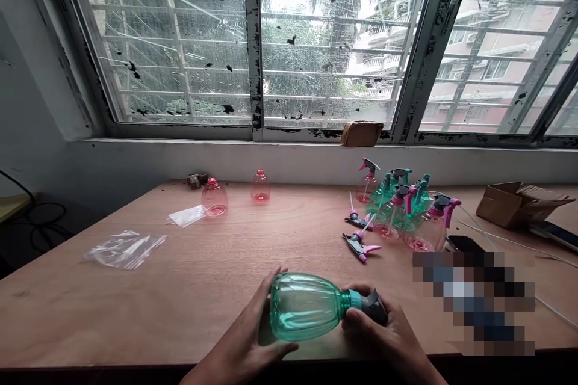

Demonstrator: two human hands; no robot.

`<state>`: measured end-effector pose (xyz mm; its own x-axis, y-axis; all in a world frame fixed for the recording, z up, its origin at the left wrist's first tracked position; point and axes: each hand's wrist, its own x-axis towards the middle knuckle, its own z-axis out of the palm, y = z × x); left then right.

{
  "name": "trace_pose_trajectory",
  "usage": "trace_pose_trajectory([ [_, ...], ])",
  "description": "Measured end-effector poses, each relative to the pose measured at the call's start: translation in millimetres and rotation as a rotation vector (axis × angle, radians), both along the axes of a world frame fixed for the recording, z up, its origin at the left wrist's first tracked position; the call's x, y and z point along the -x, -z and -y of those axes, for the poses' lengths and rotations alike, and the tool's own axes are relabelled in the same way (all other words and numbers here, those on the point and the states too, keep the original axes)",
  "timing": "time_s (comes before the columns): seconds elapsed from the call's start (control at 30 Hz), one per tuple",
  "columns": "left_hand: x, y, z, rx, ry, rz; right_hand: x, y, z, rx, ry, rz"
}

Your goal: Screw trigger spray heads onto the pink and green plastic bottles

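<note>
A clear green spray bottle (307, 305) lies on its side near the front edge of the wooden table (203, 277). My left hand (246, 337) wraps round its wide base end. My right hand (383, 328) grips the neck and the grey spray head (374, 304) at the bottle's right end. Both hands are closed on the bottle.
Two pink bottles without heads (214, 197) (261, 186) stand at the back left. Several assembled pink and green spray bottles (400, 210) cluster at the back right, with loose spray heads (360, 245) beside them. Plastic bags (124, 248) lie at left, a cardboard box (512, 203) at right.
</note>
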<state>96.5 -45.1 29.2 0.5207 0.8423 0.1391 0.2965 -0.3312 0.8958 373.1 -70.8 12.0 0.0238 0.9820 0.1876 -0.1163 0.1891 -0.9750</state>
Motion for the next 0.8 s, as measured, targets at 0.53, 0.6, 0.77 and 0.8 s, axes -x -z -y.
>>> trace_pose_trajectory([
  [0.53,0.3,0.1,0.1,-0.011,0.045,0.041,-1.4,0.3,0.3,0.002,-0.028,0.042],
  [0.6,-1.0,0.9,-0.7,-0.033,0.021,0.054,-1.2,0.1,0.3,0.0,-0.038,0.044],
  [0.77,-2.1,-1.8,0.9,0.017,-0.013,0.077,-2.2,1.0,-0.1,0.011,-0.042,0.049],
  [0.8,-1.4,-1.8,1.3,0.041,-0.009,0.089,-2.5,1.5,-0.2,0.015,-0.04,0.048],
])
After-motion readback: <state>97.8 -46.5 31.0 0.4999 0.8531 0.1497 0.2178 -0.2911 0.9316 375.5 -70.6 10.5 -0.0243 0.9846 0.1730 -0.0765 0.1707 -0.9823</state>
